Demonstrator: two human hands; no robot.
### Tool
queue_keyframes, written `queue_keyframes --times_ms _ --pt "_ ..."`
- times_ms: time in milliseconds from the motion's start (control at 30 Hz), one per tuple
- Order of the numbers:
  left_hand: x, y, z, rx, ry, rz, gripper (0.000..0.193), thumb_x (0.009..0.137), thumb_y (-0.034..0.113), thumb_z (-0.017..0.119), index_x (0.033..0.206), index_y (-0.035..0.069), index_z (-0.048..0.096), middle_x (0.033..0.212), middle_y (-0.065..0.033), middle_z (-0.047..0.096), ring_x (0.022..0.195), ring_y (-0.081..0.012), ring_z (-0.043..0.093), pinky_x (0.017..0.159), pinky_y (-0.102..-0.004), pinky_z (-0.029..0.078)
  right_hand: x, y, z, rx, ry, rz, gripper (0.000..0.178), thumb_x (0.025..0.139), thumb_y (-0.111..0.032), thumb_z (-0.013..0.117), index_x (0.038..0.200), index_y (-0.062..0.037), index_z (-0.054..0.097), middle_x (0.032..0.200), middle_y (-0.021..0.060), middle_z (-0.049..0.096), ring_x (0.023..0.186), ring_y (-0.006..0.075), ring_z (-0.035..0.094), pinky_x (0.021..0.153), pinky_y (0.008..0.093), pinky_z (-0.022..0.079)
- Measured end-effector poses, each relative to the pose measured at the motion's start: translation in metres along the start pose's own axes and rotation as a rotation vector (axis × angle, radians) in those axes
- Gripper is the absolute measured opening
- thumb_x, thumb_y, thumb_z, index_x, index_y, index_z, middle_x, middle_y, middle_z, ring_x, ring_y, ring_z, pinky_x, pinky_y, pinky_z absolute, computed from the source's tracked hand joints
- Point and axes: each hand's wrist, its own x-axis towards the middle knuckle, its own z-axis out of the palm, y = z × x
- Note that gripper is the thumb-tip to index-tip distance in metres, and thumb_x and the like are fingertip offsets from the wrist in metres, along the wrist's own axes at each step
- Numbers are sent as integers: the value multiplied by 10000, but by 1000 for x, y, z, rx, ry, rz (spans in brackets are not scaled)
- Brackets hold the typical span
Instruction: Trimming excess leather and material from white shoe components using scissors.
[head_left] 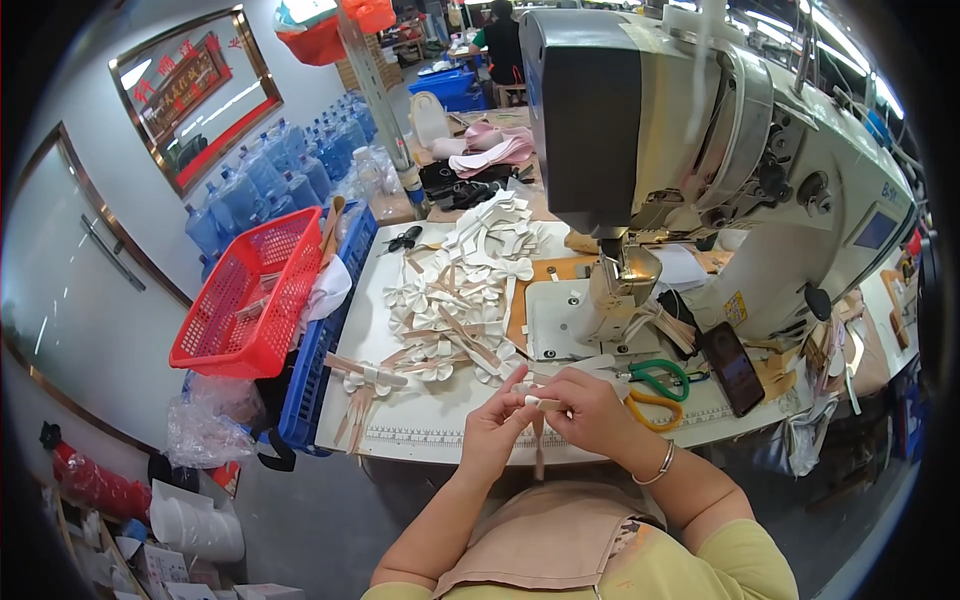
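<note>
At the front edge of the table, my left hand (pixel 490 428) and my right hand (pixel 592 412) meet with their fingers pinched on a small white strap piece (pixel 545 404). A tan strip (pixel 540 455) hangs down from between them. Just beyond lies a pile of white bow-shaped pieces with tan strips (pixel 455 310). Behind my hands stands a large sewing machine (pixel 690 130), its needle area (pixel 622 270) lit. Right of my right hand rest green-handled scissors (pixel 660 378) and a yellow handle loop (pixel 655 410).
A phone (pixel 732 368) lies right of the scissors. Black thread snips (pixel 405 239) sit behind the pile. A red basket (pixel 250 290) and a blue crate (pixel 310 385) stand at the left, with water bottles (pixel 265 165) beyond. Pink pieces (pixel 495 148) lie farther back, where another person (pixel 503 50) sits.
</note>
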Motion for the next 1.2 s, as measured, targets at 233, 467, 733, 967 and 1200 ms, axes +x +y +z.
queue_keyframes --times_ms 233,467,733,967,1200 --pt "-2 2 -14 -464 -83 -245 153 898 107 571 1021 17 587 1242 -113 542 951 -165 602 803 -340 509 5 -8 -11 -55 78 218 363 797 -112 641 1144 -78 539 1081 131 504 726 256 605 602 337 508" --pt "-3 -2 -10 -423 64 -151 196 921 142 540 1070 17 563 1219 -103 562 936 -174 613 805 -340 524 -4 -23 -7 -82 70 12 195 787 -69 633 982 -69 625 861 109 574 693 278 591 579 354 484" --pt "-6 -1 -2 -408 65 -62 142 913 113 555 1019 23 586 1195 -88 571 954 -156 597 804 -316 518 -5 -20 -6 -65 130 128 92 752 -7 655 839 -27 631 743 83 592 561 185 574 500 280 451" --pt "-7 -4 1 -311 62 -26 68 879 48 591 939 17 604 1174 -107 577 916 -132 586 786 -287 507 -4 -13 -8 -45 64 137 77 755 -21 651 831 -34 640 724 95 593 581 215 580 516 295 453" --pt "-9 2 -8 298 30 57 172 749 -66 691 871 11 598 867 -65 644 776 -93 610 668 -214 499 -3 -2 -15 27 -132 153 75 769 -58 647 834 -23 636 727 113 608 624 248 586 567 324 465"
